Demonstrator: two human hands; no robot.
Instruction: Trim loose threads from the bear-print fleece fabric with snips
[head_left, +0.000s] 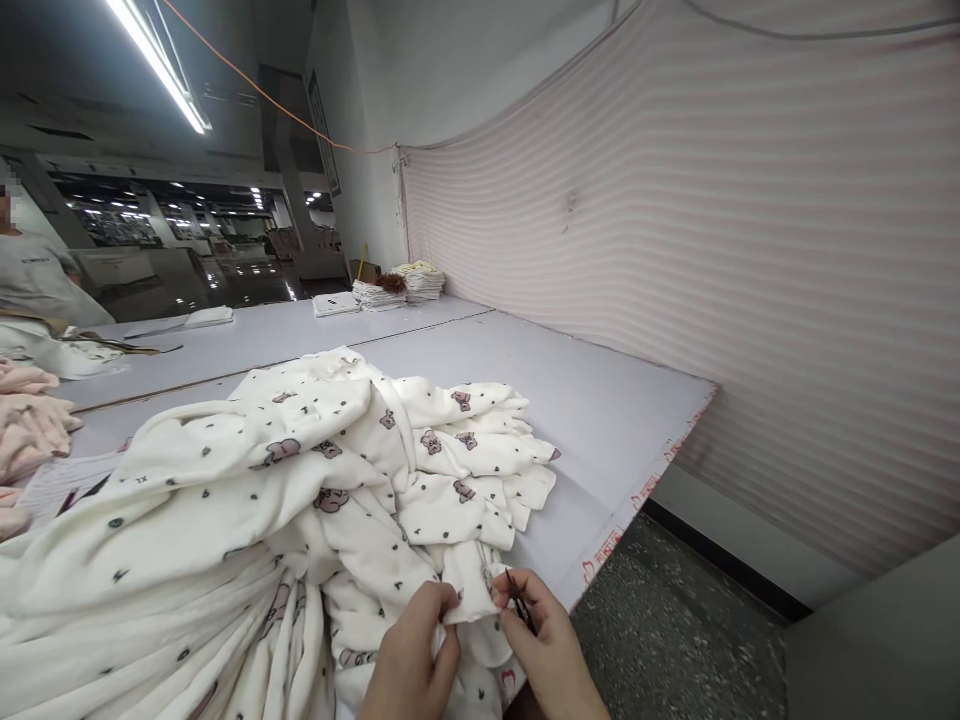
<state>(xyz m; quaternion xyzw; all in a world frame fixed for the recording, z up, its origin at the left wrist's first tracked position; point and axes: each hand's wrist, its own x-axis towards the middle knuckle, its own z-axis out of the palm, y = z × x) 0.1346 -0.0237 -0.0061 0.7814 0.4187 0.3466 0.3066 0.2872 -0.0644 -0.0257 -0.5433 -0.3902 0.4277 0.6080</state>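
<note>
White plush fabric pieces (315,500) printed with small bears and dark marks lie heaped in loose folds at the front of the table. With thumb and forefinger, my left hand (416,650) pinches the edge of one white fabric end (469,590). My right hand (544,635) is closed just to the right, its fingertips at the same edge. Slim dark thread snips (519,600) sit in that hand, with the points upward; the palm hides their lower part.
The pale table (600,430) ends on the right at a taped edge, above a speckled floor (675,600). A striped cloth sheet (675,220) hangs behind. Folded stacks (382,293) stand at the back. Pink fabric (34,420) lies left, near a person (37,275).
</note>
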